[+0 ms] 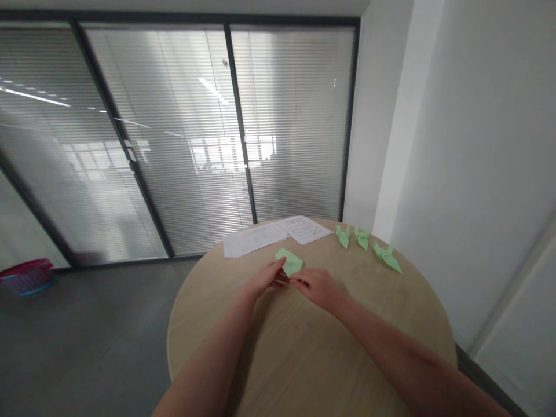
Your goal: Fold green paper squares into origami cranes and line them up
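Observation:
Between my hands, just above the round wooden table, is a folded piece of light green paper point(290, 262). My left hand point(271, 275) grips its left edge, with the thumb on top and the fingers underneath. My right hand point(316, 285) pinches the near right corner, its fingers curled together. The paper's lower corner is partly hidden by my fingers. Toward the table's far right edge stand folded green paper cranes: one crane point(343, 236), a second crane point(362, 237) beside it, and a third crane point(387, 256) nearer to me.
Printed sheets point(306, 229) and other white papers point(256, 239) lie at the far side of the round table point(304, 359). A white wall point(482, 145) rises close on the right. Glass panels with blinds point(299, 116) stand behind. A red and blue basket point(28, 277) sits on the floor at left.

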Demonstrator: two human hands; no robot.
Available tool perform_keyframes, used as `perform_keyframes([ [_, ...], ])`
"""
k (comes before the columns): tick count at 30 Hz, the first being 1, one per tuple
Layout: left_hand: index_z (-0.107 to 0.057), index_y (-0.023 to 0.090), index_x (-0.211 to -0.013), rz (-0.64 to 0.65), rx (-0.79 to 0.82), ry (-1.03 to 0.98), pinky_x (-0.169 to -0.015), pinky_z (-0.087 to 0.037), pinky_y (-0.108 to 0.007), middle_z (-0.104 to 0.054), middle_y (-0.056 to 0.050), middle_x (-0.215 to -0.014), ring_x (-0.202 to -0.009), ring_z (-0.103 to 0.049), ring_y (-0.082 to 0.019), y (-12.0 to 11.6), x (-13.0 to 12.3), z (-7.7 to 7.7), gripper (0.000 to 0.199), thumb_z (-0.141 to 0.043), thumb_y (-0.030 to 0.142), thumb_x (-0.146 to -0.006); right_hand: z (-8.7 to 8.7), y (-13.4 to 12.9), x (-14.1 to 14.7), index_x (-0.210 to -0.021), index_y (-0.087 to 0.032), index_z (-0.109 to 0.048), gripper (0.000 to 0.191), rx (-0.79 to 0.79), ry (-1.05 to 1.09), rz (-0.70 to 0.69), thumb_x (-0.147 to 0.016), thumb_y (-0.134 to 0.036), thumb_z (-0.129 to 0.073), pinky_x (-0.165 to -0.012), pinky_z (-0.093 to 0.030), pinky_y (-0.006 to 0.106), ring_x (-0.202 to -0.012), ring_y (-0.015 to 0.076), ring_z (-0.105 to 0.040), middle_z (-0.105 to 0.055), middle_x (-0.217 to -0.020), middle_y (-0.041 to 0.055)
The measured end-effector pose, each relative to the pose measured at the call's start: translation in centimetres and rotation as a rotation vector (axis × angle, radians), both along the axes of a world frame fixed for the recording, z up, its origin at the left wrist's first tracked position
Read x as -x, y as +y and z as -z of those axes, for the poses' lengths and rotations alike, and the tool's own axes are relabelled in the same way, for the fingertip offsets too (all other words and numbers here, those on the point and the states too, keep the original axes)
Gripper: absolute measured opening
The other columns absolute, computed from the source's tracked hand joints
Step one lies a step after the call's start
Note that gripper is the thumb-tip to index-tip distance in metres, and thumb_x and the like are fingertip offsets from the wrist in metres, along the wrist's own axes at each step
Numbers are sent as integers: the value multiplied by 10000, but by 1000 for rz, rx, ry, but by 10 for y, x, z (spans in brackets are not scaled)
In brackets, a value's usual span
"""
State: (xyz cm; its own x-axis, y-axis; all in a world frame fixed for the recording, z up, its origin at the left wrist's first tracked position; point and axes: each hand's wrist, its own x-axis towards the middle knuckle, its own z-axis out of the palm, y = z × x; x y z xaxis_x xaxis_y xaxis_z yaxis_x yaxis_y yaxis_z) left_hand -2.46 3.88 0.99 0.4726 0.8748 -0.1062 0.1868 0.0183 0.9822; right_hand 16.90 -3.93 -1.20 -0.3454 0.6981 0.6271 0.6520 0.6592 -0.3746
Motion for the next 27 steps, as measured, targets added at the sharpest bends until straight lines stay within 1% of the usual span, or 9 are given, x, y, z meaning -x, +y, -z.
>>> perform_keyframes([
  [4, -666, 141, -939, -23, 10, 0, -721, -568, -327, -738, -87, -847, -768, -688, -205, -2, -4, -1, 374, -743, 483, -808, 1, 0, 2, -1013, -268, -782, 236, -17, -115, -33, -1010, -259, -547, -809, -481, 313, -875, 216, -698, -786, -973, 64],
  [7, -676, 129, -930, -58, 22, -79, -706, -565, -331, -737, -87, -823, -728, -679, -201, 1, -4, 0, 276, -737, 369, -808, 4, 0, 4, -1003, -263, -785, 203, 31, -131, -50, -997, -306, -587, -761, -470, 301, -818, 206, -683, -771, -911, 53],
  [10, -684, 125, -946, -116, 3, -122, -686, -550, -316, -734, -82, -836, -715, -669, -191, 6, -2, 2, 286, -756, 344, -777, 8, 3, 1, -1022, -256, -783, 236, 93, -21, -4, -995, -389, -590, -754, -463, 315, -781, 209, -662, -759, -892, 57],
  [14, -700, 122, -967, -124, -5, -99, -635, -514, -276, -724, -67, -846, -689, -642, -167, 10, 2, 5, 290, -741, 331, -770, 14, 12, -9, -1037, -265, -764, 278, 106, 279, 134, -993, -433, -547, -789, -478, 355, -801, 229, -636, -737, -951, 83],
  [17, -707, 125, -997, -115, 0, -53, -610, -487, -254, -721, -54, -842, -676, -622, -154, 11, 3, 8, 281, -707, 307, -783, 18, 23, -20, -1194, -263, -697, 330, 82, 486, 281, -970, -435, -527, -891, -508, 398, -1006, 269, -636, -694, -1135, 117],
  [19, -709, 130, -1023, -124, -5, -24, -635, -495, -256, -731, -57, -877, -721, -639, -164, 10, 3, 9, 303, -704, 304, -774, 22, 31, -26, -1354, -253, -592, 455, 58, 571, 368, -947, -449, -534, -998, -492, 438, -1242, 296, -564, -609, -1350, 140],
  [21, -716, 136, -1033, -128, -28, 3, -685, -514, -271, -746, -68, -940, -804, -665, -189, 9, 4, 8, 322, -710, 302, -757, 26, 39, -31, -1467, -243, -479, 605, 72, 669, 402, -921, -490, -569, -1039, -487, 462, -1363, 310, -493, -513, -1488, 156],
  [23, -730, 143, -1023, -99, -58, 29, -739, -530, -296, -758, -83, -1012, -880, -681, -219, 7, 4, 7, 320, -706, 292, -742, 32, 46, -34, -1503, -234, -432, 708, 156, 767, 381, -885, -525, -619, -1011, -517, 459, -1353, 320, -524, -510, -1498, 175],
  [27, -747, 151, -997, -66, -98, 83, -834, -540, -338, -760, -94, -1102, -951, -689, -254, 0, 4, 0, 311, -694, 262, -711, 38, 50, -35, -1443, -238, -495, 696, 420, 839, 155, -835, -523, -679, -811, -604, 394, -1079, 290, -702, -682, -1282, 146],
])
